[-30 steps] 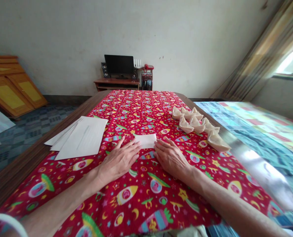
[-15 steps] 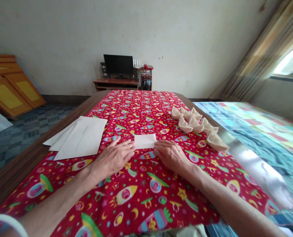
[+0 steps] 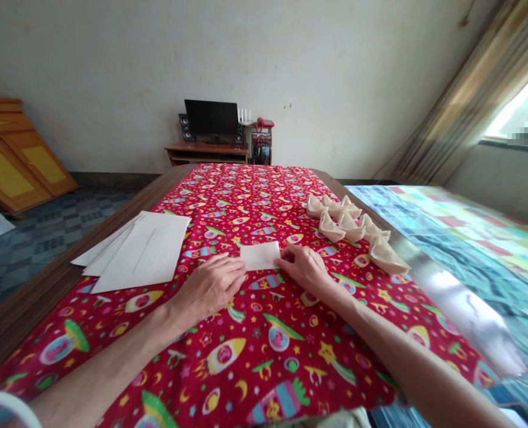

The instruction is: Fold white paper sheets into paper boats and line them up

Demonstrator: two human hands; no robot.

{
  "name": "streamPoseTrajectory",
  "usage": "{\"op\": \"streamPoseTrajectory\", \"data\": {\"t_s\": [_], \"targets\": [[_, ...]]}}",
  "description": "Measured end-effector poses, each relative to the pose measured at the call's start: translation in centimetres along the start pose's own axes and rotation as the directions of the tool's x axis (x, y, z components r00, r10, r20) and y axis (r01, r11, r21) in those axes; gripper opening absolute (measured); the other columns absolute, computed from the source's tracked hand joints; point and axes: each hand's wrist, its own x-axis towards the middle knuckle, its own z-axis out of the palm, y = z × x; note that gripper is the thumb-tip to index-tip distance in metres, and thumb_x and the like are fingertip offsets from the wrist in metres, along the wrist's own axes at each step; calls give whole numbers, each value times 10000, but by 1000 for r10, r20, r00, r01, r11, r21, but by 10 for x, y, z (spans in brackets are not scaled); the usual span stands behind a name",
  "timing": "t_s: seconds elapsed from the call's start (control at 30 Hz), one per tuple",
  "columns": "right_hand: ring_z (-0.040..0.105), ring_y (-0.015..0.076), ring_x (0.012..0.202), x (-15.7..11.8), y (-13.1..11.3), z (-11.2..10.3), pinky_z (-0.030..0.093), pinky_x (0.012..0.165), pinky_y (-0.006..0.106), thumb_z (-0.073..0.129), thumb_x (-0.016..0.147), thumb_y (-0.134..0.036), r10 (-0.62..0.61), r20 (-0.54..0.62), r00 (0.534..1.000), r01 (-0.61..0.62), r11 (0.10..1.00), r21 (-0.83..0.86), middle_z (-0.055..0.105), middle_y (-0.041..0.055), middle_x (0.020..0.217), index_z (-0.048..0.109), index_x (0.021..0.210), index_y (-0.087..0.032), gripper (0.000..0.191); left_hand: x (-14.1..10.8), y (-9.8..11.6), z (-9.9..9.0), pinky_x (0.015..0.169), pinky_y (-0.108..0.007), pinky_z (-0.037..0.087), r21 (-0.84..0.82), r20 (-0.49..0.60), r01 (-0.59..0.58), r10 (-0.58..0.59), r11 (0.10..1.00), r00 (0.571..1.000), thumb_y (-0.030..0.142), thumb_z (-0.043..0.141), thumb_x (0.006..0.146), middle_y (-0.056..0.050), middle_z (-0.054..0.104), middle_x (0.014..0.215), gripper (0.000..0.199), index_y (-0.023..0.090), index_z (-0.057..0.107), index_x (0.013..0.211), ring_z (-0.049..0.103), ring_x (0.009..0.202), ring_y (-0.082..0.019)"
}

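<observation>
A small white folded paper (image 3: pixel 260 256) lies flat on the red patterned cloth, between my two hands. My left hand (image 3: pixel 214 280) rests palm down, its fingers stretched out and their tips against the paper's left edge. At the right edge, my right hand (image 3: pixel 304 267) has its fingers curled, with thumb and forefinger pinching the paper's near right corner. Off to the right sit several folded paper boat shapes (image 3: pixel 347 224), pale beige, grouped in uneven rows. Left of my left hand is a fanned stack of white paper sheets (image 3: pixel 144 252) with faint print.
The red cloth (image 3: pixel 228 368) covers most of a dark wooden table (image 3: pixel 89 257). A bed with a coloured cover (image 3: pixel 451 229) adjoins the right side. Against the far wall stand a monitor (image 3: pixel 211 119) and speakers on a small desk. A wooden cabinet (image 3: pixel 23 160) is at left.
My right hand has lifted its knuckles and gone from lying flat to a pinch at the paper's corner. The left hand stays at the left edge. The view has shifted slightly.
</observation>
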Motion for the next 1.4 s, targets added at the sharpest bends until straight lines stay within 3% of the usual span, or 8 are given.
{"op": "streamPoseTrajectory", "data": {"t_s": [0.17,0.3,0.4,0.5,0.63,0.77,1.0,1.4], "targets": [[564,133,608,-2,-6,1,330,554,229,629,743,-343,19,5,1000,-19,992,123,651,-21,652,645,679,-218,142,0,-1,0,944,-374,470,13,-23,-2,3,1000,1000,180,448,907,-63,701,1037,242,138,668,998,631,985,-180],[532,113,556,-1,-6,-2,352,541,215,617,756,-308,-8,-130,991,47,953,298,608,-26,600,622,657,-190,155,0,-6,-4,985,-387,451,32,-83,77,-74,997,994,162,461,887,-78,643,1170,278,148,629,1108,568,1106,-204],[497,102,539,1,-4,-12,359,540,214,604,781,-297,-53,-357,933,164,944,287,578,-24,606,596,674,-182,157,1,-9,-8,1043,-390,405,33,-132,113,-108,993,985,127,437,883,-82,530,1324,410,160,499,1287,474,1226,-206],[504,113,601,-3,-6,-25,373,588,225,567,827,-261,-257,-500,827,348,933,94,571,1,657,573,696,-173,158,3,-8,-11,1083,-402,360,40,-160,122,-114,992,981,105,418,887,-76,398,1435,533,188,329,1406,390,1299,-209],[471,129,640,-18,-14,-29,337,605,254,486,889,-209,-606,-372,703,549,795,-257,561,18,668,558,698,-170,207,4,-2,-12,1088,-441,337,55,-171,104,-93,993,981,161,472,895,-97,295,1488,602,204,228,1444,315,1344,-245],[403,131,617,-31,-20,-17,277,577,275,436,918,-182,-759,-157,632,677,639,-366,530,15,664,539,688,-166,253,4,4,-12,1058,-464,359,42,-102,-2,6,999,995,165,525,875,-92,446,1393,483,215,418,1344,382,1288,-256],[424,130,652,-32,-17,-7,272,594,276,437,932,-210,-734,-2,679,702,651,-288,549,14,711,535,717,-171,240,1,9,-2,844,-324,493,-100,-26,-48,46,994,999,128,510,880,-41,656,968,177,179,630,1000,572,934,-178],[508,111,648,-31,-13,-13,317,597,235,448,928,-227,-650,45,759,646,742,-179,606,21,719,595,742,-158,248,2,12,7,718,-254,493,-263,-16,95,-103,960,995,216,508,898,-26,663,808,181,182,670,825,599,776,-141]]}}
